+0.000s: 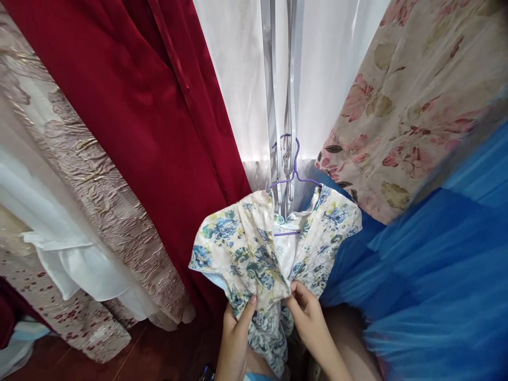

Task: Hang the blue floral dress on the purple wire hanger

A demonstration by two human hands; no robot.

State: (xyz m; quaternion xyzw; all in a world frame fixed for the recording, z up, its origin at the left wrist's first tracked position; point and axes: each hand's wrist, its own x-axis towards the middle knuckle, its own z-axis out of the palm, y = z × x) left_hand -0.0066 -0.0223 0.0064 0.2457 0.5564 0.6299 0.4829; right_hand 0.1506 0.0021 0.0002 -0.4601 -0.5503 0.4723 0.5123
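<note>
A white dress with blue and green flowers (250, 248) hangs in front of me on a purple wire hanger (295, 174). My left hand (238, 323) is closed on its side, the thumb lying over the cloth and the other fingers hidden behind it. With thumb and fingers, my right hand (305, 307) pinches the front edge at the bottom of the neckline. Through the V-shaped neck opening the pale lining and the hanger's lower bar show. Below my hands the skirt falls in gathered folds.
Grey-white ribbons (291, 79) hang down behind the hanger. A red satin garment (159, 132) and a textured pinkish one (99, 174) hang at left. On the right are a beige floral garment (400, 116) and blue tulle (432, 275). The floor (130, 352) is reddish brown.
</note>
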